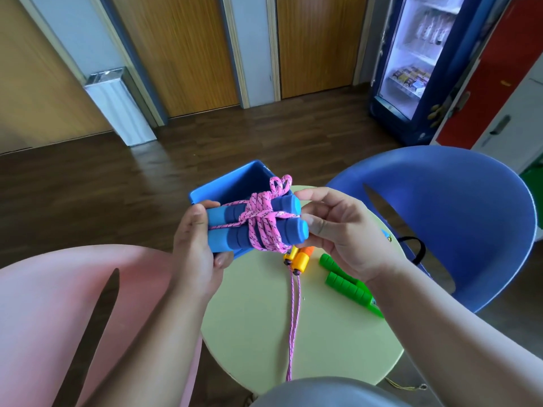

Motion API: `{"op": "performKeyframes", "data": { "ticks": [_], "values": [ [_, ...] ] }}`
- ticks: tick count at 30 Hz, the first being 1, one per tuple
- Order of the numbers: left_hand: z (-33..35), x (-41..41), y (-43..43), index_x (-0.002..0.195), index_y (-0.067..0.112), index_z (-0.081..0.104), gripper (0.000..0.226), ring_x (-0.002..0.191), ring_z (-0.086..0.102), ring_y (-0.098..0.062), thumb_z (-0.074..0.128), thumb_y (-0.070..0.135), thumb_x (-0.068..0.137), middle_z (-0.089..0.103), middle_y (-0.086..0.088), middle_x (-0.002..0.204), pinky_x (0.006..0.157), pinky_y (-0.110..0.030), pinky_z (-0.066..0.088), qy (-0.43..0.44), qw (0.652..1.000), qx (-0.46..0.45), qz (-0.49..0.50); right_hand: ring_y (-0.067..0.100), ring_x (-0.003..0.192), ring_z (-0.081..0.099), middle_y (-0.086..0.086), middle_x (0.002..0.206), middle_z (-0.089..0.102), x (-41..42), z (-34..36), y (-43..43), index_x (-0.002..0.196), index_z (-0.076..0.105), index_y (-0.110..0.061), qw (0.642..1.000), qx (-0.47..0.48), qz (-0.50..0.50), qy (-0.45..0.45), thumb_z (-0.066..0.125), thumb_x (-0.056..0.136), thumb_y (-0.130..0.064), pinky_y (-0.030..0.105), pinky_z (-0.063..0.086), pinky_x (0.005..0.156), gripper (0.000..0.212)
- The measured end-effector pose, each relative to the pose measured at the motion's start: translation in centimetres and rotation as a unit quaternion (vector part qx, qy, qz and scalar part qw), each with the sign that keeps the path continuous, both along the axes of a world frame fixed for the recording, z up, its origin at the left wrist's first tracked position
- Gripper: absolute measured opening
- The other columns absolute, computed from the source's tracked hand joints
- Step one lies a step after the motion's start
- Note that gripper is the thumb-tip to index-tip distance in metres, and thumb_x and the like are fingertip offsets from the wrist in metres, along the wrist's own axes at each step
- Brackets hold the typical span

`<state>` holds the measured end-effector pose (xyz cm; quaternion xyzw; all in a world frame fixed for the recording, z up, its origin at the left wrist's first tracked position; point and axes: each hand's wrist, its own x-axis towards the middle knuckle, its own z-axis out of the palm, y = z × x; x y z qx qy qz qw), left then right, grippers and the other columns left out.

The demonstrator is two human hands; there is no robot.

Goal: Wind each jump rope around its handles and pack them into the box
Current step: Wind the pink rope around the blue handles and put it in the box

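Rope (pixel 294 318), pink and braided, is trailing from the near edge of the round pale-green table (pixel 249 333) to orange-and-yellow plastic handles (pixel 302 261) at its middle; green foam handles (pixel 346 286) are lying on its right side. Above the table, left hand (pixel 195 248) and right hand (pixel 343 233) are gripping opposite ends of two blue foam handles (pixel 230 240) bound with pink cord (pixel 261 218). A blue plastic box (pixel 235 183) is standing at its far edge.

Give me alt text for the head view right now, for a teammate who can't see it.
The left hand and right hand grip the ends of two blue handles wound in pink rope, in front of an open blue box. Orange handles and green handles lie on the round green table below.
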<state>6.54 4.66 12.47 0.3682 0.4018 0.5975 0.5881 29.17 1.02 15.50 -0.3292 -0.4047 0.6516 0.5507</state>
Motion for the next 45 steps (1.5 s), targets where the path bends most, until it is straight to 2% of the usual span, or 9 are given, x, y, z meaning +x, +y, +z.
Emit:
{"op": "performKeyframes", "data": {
  "ticks": [7, 14, 18, 23, 32, 37, 39, 41, 45],
  "values": [
    [1.0, 1.2, -1.3, 0.097, 0.028, 0.064, 0.038, 0.036, 0.028, -0.01, 0.03, 0.033, 0.113, 0.058, -0.001, 0.073, 0.044, -0.023, 0.015, 0.035, 0.999, -0.02, -0.002, 0.024, 0.061, 0.061, 0.007, 0.076, 0.065, 0.5, 1.2, -0.1, 0.111, 0.078, -0.019, 0.997, 0.065, -0.028, -0.02, 0.065, 0.087, -0.001, 0.031, 0.056, 0.053, 0.032],
    [2.0, 1.5, -2.5, 0.105, 0.03, 0.062, 0.038, 0.042, 0.035, -0.009, 0.044, 0.062, 0.096, 0.06, -0.001, 0.086, 0.04, -0.018, 0.027, 0.016, 0.998, 0.024, -0.047, 0.025, 0.068, 0.072, 0.01, 0.083, 0.072, 0.4, 2.6, 0.0, 0.103, 0.081, -0.017, 0.998, 0.036, -0.058, 0.01, 0.065, 0.082, -0.006, 0.029, 0.061, 0.053, 0.029],
    [2.3, 1.4, -2.6, 0.091, 0.028, 0.061, 0.028, 0.033, 0.029, -0.007, 0.041, 0.031, 0.11, 0.062, -0.001, 0.082, 0.037, -0.015, 0.024, -0.039, 0.998, -0.04, -0.021, 0.023, 0.066, 0.067, 0.016, 0.082, 0.065, -0.2, 3.0, 0.0, 0.108, 0.08, -0.017, 0.997, 0.066, -0.03, 0.003, 0.063, 0.086, -0.002, 0.028, 0.06, 0.055, 0.032],
    [1.7, 1.2, -2.8, 0.083, 0.029, 0.064, 0.037, 0.029, 0.025, -0.003, 0.037, 0.03, 0.108, 0.059, 0.004, 0.064, 0.033, -0.012, 0.021, -0.128, 0.988, -0.079, -0.018, 0.016, 0.058, 0.062, 0.009, 0.073, 0.063, -0.8, 3.1, 0.8, 0.122, 0.069, -0.004, 0.992, 0.099, -0.011, -0.072, 0.057, 0.095, 0.013, 0.027, 0.054, 0.053, 0.034],
    [0.5, -0.1, -1.8, 0.087, 0.025, 0.063, 0.02, 0.027, 0.026, -0.002, 0.051, 0.039, 0.093, 0.055, 0.001, 0.063, 0.032, -0.012, 0.018, -0.134, 0.988, -0.064, -0.05, 0.022, 0.061, 0.057, 0.019, 0.091, 0.049, -2.5, -1.1, 0.2, 0.12, 0.049, -0.008, 0.986, -0.072, 0.098, 0.114, 0.062, 0.085, 0.004, 0.028, 0.054, 0.054, 0.04],
    [-0.1, -1.6, -1.1, 0.098, 0.024, 0.058, 0.012, 0.036, 0.032, -0.007, 0.055, 0.034, 0.101, 0.057, -0.004, 0.082, 0.04, -0.017, 0.019, 0.031, 0.999, -0.031, -0.013, 0.024, 0.059, 0.06, 0.02, 0.088, 0.06, -1.5, -1.8, 0.7, 0.098, 0.058, -0.009, 0.993, -0.113, 0.026, 0.009, 0.07, 0.085, 0.01, 0.03, 0.057, 0.05, 0.027],
    [0.4, -1.9, -1.0, 0.104, 0.03, 0.062, 0.009, 0.04, 0.036, -0.013, 0.056, 0.036, 0.1, 0.056, -0.006, 0.08, 0.042, -0.021, 0.023, 0.132, 0.991, 0.028, 0.004, 0.025, 0.063, 0.066, 0.021, 0.093, 0.065, -1.0, -1.3, 0.8, 0.103, 0.062, -0.008, 0.991, -0.112, -0.005, -0.07, 0.063, 0.096, -0.003, 0.032, 0.06, 0.054, 0.009],
    [0.9, -2.2, -0.9, 0.122, 0.036, 0.058, 0.021, 0.052, 0.051, -0.016, 0.058, 0.034, 0.102, 0.062, 0.001, 0.09, 0.041, -0.025, 0.038, 0.217, 0.974, 0.068, 0.016, 0.032, 0.075, 0.072, 0.023, 0.104, 0.068, -0.4, -0.7, 0.9, 0.116, 0.064, -0.008, 0.985, -0.133, 0.011, -0.109, 0.05, 0.107, -0.026, 0.039, 0.062, 0.061, 0.025],
    [0.2, -3.0, -0.3, 0.152, 0.041, 0.034, 0.067, 0.125, 0.061, -0.021, 0.066, 0.048, 0.094, 0.051, 0.0, 0.147, 0.099, -0.04, 0.055, 0.365, 0.918, 0.153, 0.022, 0.037, 0.086, 0.074, 0.019, 0.105, 0.073, -0.2, 0.3, 1.2, 0.118, 0.065, -0.013, 0.973, -0.166, 0.031, -0.156, 0.036, 0.107, -0.053, 0.049, 0.061, 0.072, 0.051]
  ]
}}
